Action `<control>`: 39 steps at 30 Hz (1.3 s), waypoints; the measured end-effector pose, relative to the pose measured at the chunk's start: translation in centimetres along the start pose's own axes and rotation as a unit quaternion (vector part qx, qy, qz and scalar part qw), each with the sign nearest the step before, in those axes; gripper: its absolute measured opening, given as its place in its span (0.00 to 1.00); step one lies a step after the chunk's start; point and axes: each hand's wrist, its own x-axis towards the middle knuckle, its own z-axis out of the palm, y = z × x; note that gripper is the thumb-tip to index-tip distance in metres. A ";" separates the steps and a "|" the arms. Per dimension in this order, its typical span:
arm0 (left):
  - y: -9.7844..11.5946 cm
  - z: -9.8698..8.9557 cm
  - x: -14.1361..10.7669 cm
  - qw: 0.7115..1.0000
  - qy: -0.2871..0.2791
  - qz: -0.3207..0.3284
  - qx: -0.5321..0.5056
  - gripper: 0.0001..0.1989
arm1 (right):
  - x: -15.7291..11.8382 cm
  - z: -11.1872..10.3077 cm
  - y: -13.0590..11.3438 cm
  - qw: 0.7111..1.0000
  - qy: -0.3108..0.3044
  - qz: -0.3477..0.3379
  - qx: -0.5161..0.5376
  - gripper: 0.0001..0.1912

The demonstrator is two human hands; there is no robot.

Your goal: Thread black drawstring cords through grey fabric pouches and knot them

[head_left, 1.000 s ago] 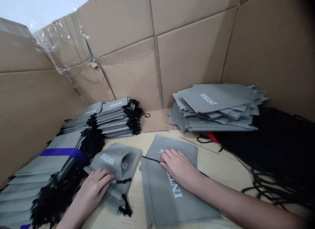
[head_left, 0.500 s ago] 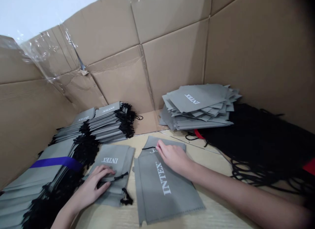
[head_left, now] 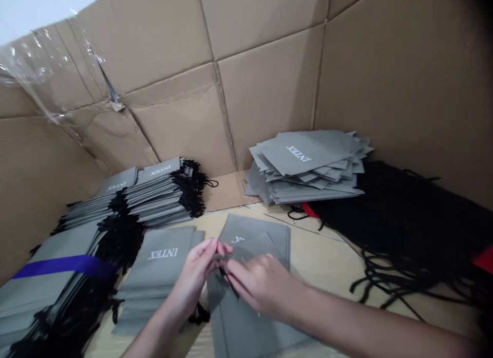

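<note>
One cord (head_left: 222, 271) pinched by right hand (head_left: 267, 283); left hand (head_left: 197, 270) adjacent, grip unclear; cord-handling step; next move requires steady pinch.

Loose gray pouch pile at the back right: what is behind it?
The cardboard wall shows above the pile; whatever lies directly behind the stacked pouches is covered and cannot be seen.

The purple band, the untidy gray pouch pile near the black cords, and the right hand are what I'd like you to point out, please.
Purple band (head_left: 73, 264): head view, on the middle of its strip.
Gray pouch pile (head_left: 321, 153): head view, on its top pouch.
Right hand (head_left: 267, 283): head view, on its back.
</note>
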 end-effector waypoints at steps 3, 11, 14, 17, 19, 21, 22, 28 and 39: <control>-0.6 -0.8 -0.2 0.995 0.012 -0.036 -0.095 0.13 | -0.2 0.9 0.3 1.000 -0.015 0.012 0.017 0.10; -1.1 -1.1 -1.2 0.989 0.008 -0.067 -0.131 0.12 | 0.2 1.3 0.6 0.943 -0.008 0.194 0.268 0.11; -2.0 -1.0 -1.3 0.993 -0.026 -0.033 -0.107 0.13 | 0.6 1.6 0.8 0.911 -0.025 0.249 0.329 0.10; -2.8 -1.3 -1.4 0.998 -0.017 0.011 -0.055 0.12 | 0.9 1.9 1.1 0.901 -0.056 0.236 0.360 0.09; -3.0 -1.4 -1.4 0.999 0.007 0.015 -0.040 0.13 | 0.9 1.9 1.1 0.896 -0.078 0.213 0.381 0.10; -3.1 -1.5 -1.3 0.998 0.026 0.004 -0.050 0.17 | 1.0 1.5 1.2 0.897 -0.104 0.199 0.381 0.11; -3.0 -1.4 -1.3 0.998 0.033 0.003 -0.061 0.19 | 1.1 1.2 1.3 0.902 -0.120 0.194 0.368 0.12; -2.0 -1.2 -0.8 0.987 0.083 0.007 -0.138 0.15 | 3.4 -0.5 5.2 0.966 -0.112 0.214 0.088 0.15; -1.0 -2.2 -0.6 0.956 0.005 -0.025 -0.291 0.18 | 5.7 3.9 11.4 0.922 -0.134 0.300 -0.206 0.11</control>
